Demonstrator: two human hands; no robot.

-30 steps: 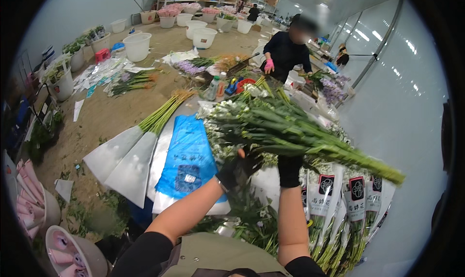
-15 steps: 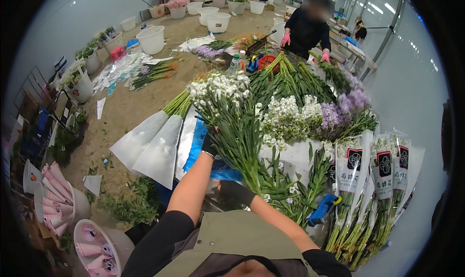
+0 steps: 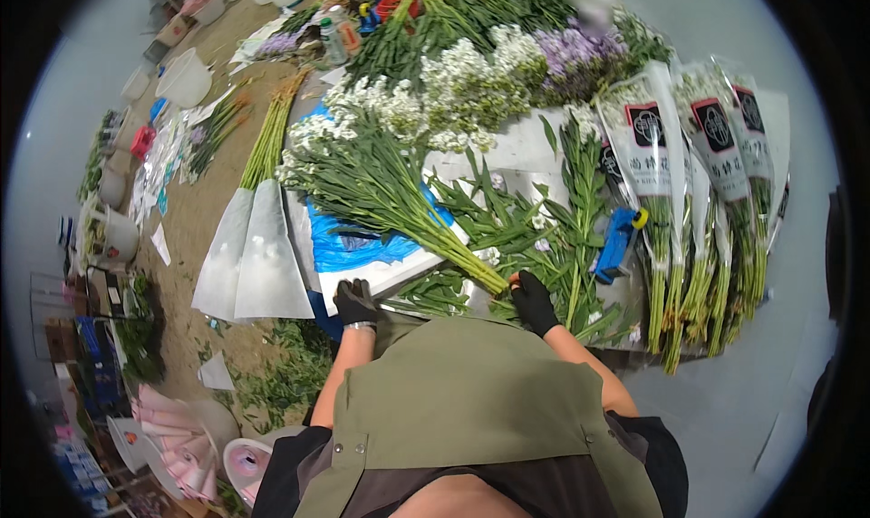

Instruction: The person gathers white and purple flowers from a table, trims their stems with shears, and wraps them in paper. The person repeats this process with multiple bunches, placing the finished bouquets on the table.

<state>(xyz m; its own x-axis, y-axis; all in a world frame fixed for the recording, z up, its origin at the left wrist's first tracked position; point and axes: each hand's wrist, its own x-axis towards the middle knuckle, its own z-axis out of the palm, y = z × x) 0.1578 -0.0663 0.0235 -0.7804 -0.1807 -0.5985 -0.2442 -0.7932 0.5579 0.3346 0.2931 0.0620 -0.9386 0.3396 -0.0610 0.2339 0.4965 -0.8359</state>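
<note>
A bunch of white stock flowers (image 3: pixel 399 205) lies slantwise over blue plastic (image 3: pixel 353 246) on a white board (image 3: pixel 399 273), blooms to the far left, cut stems towards me. My right hand (image 3: pixel 535 302), in a black glove with bare fingertips, is curled in at the stem ends and appears to grip them. My left hand (image 3: pixel 354 302), gloved in black, rests at the board's near edge, fingers laid on it and holding nothing. Left of the board, two white paper-wrapped bunches (image 3: pixel 254 246) lie with their stems pointing away. Loose leafy cuttings (image 3: pixel 507 219) cover the table beside the bunch.
A blue tape dispenser (image 3: pixel 618 243) stands right of the cuttings, beside several sleeved flower bunches (image 3: pixel 675 210). White and purple flowers (image 3: pixel 580 56) lie across the far side, near bottles (image 3: pixel 333 42). Buckets (image 3: pixel 204 436) with pink wrapped rolls and leaf scraps (image 3: pixel 272 373) are on the left floor.
My view has tipped down towards the table. The white bunch now lies more slantwise, stems to the right. My left hand has left it for the board's edge; my right hand has moved to the stem ends.
</note>
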